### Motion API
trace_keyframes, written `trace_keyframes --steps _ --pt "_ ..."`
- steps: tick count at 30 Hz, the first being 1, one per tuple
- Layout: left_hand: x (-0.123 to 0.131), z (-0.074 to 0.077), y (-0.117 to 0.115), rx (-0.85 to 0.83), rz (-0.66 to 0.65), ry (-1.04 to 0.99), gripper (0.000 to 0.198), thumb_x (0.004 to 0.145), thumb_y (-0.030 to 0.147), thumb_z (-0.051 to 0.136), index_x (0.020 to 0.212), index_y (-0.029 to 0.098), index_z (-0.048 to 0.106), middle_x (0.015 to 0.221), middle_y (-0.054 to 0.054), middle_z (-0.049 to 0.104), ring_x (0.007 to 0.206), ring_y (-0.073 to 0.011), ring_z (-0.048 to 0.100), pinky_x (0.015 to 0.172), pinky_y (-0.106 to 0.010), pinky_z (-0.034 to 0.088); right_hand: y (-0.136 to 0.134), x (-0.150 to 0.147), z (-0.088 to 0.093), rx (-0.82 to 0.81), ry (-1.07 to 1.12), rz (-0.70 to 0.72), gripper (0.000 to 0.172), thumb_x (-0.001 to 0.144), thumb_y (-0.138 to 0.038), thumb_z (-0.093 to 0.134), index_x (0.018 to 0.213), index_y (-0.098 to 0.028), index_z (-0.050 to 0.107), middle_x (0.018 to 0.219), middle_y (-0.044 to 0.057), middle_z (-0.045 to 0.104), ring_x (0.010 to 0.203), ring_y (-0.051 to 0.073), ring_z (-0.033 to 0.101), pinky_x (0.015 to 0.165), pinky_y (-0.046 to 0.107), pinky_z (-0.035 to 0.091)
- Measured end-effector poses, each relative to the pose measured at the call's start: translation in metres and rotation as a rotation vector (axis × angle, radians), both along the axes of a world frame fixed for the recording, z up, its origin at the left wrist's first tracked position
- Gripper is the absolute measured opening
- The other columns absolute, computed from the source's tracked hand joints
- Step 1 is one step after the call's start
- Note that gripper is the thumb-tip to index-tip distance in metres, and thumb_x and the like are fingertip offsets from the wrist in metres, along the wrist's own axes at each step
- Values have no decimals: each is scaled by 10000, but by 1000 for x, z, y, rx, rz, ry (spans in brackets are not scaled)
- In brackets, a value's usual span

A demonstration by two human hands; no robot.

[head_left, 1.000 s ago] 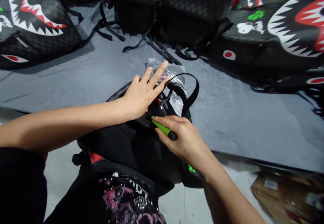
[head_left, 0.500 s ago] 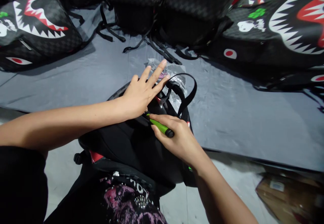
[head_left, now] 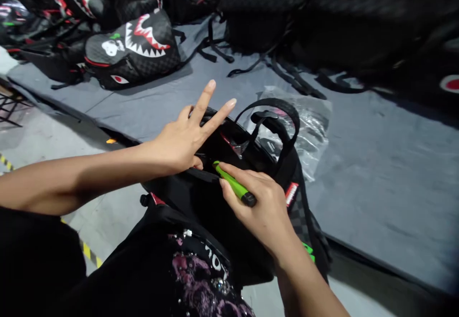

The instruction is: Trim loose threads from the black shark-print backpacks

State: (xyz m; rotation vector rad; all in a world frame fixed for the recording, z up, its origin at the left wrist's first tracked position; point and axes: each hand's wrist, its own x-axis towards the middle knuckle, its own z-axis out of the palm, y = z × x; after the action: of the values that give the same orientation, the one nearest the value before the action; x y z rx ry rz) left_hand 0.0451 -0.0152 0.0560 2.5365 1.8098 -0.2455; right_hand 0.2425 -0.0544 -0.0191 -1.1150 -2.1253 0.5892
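A black backpack [head_left: 204,202] rests against my body at the table's edge, its top opening facing up and its carry loop [head_left: 292,109] standing at the right. At the near rim of the opening my left hand [head_left: 182,137] pinches low with thumb and forefinger, other fingers raised and spread. What exactly lies in the pinch is mostly hidden. My right hand [head_left: 263,200] is wrapped round a slim green tool with a black end [head_left: 234,183]. The tool's front tip points into the opening, close to my left thumb; its working end is hidden.
A clear plastic bag [head_left: 311,140] lies on the grey-covered table [head_left: 376,173] behind the backpack. Shark-mouth backpacks [head_left: 143,44] and dark backpacks [head_left: 258,11] with loose straps line the far side. Yellow-black tape [head_left: 91,254] marks the floor at left.
The view has swung left, showing more of the left side. My left forefinger, stretched out before, is curled down toward the thumb. The tool stays in my right hand; the opening shows wider.
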Motion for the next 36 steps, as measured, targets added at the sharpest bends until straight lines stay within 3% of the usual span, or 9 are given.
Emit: trace_keyframes --steps 4,9,13,21,26,36 --pt "12 -7 20 -31 72 126 1366 668 170 853 1579 360 -147 1665 -234 -103 1258 -426 539 887 -484 569 6 -3 -10 32 -9 -47 268 943 -300 569 1143 -228 733 902 40 784 734 208 716 719 343 541" --pt "24 -17 40 -36 -31 219 1223 747 139 756 1598 277 -112 1646 -282 102 1214 -396 593 904 -442 555 10 2 -18 -15 17 -37 255 920 -293 578 1086 -216 756 854 29 779 721 204 713 740 340 530" --pt "19 -15 43 -57 -109 219 1081 812 111 632 1604 231 -95 1630 -290 137 1208 -371 609 907 -413 543 13 0 -22 13 7 -67 271 922 -284 576 1118 -217 751 862 38 781 735 215 721 734 352 515" --pt "11 -11 61 -193 -178 191 1084 835 89 586 1580 276 -178 1621 -259 159 1152 -305 648 895 -359 541 19 -14 -26 30 75 -81 275 918 -247 591 1149 -203 733 955 54 790 831 226 743 791 358 527" --pt "12 -12 67 -241 -181 190 1105 834 106 605 1573 260 -203 1614 -289 129 1181 -344 633 910 -388 535 27 -30 -29 -80 218 -23 295 913 -247 577 1170 -225 721 1065 40 780 881 212 747 808 318 561" --pt "12 -23 85 -298 -178 116 1105 846 162 639 1578 284 -181 1606 -282 148 1215 -349 608 930 -385 520 35 -36 -35 -110 269 -127 255 905 -256 606 1120 -217 737 1068 36 780 889 236 752 808 357 560"
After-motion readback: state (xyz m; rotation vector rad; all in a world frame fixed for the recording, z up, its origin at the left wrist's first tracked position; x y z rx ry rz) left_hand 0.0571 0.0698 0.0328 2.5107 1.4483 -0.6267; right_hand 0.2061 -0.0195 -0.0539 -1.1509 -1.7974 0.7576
